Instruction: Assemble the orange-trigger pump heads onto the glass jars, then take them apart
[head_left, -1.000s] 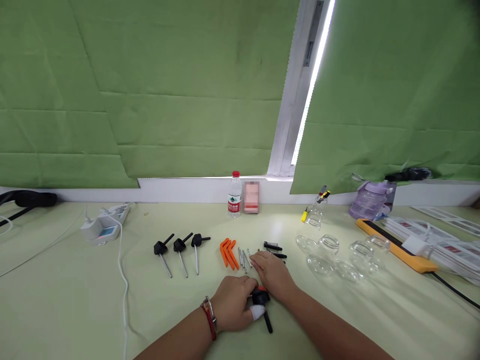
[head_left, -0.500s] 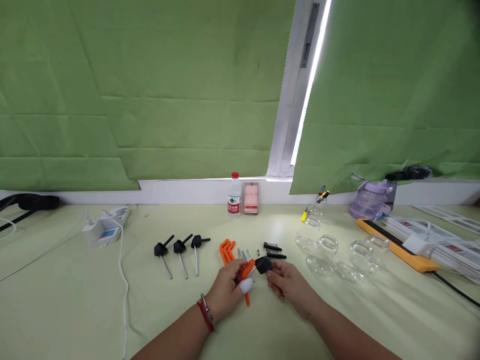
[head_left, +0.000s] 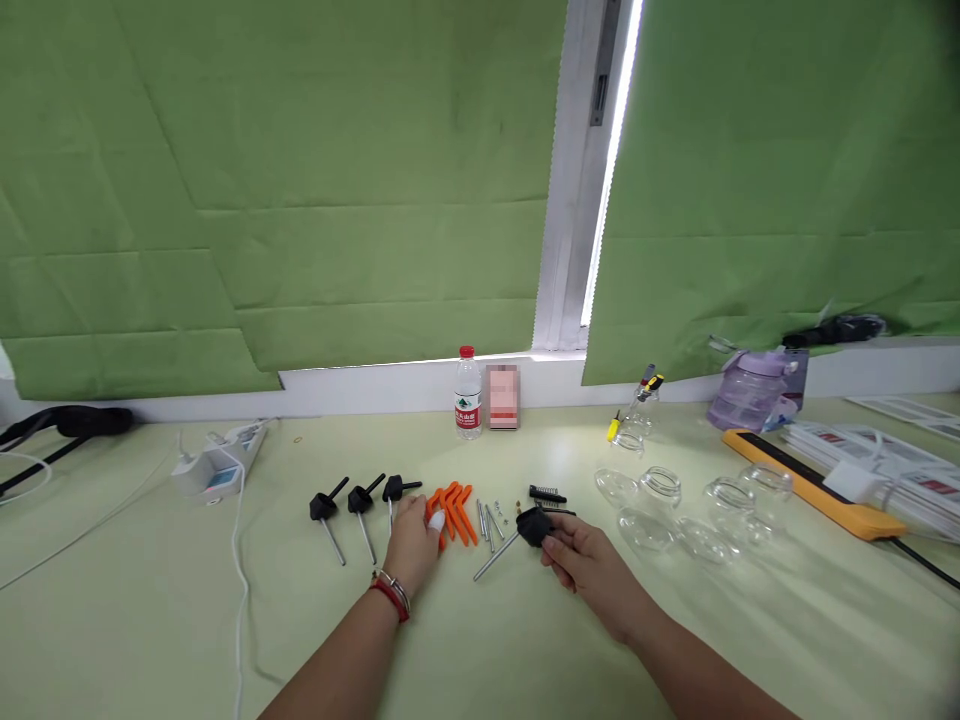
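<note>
My right hand (head_left: 581,555) pinches a black faceted piece with a metal rod (head_left: 534,526); the rod points down and left. Over at the left, my left hand (head_left: 414,545) has its fingers closed around a bent orange piece (head_left: 441,541), partly hidden by the hand and its white-wrapped thumb. More bent orange pieces (head_left: 459,512) lie just right of it. Between the hands are several metal pins (head_left: 487,525) and tiny parts (head_left: 501,510). Black rods with springs (head_left: 547,495) lie behind my right hand. Three similar black pieces with rods (head_left: 360,498) lie left of my left hand.
Clear jars and lids (head_left: 660,490) spread across the right side. A water bottle (head_left: 468,395) and a pink box (head_left: 503,398) stand at the back. A white power strip (head_left: 217,470) with cables is at left; an orange-black strip (head_left: 810,480) and a purple jug (head_left: 746,392) are at right.
My left hand has moved left with the orange piece, away from the black piece, to the other orange ones. My right hand still holds the black piece, its metal rod now fully exposed.
</note>
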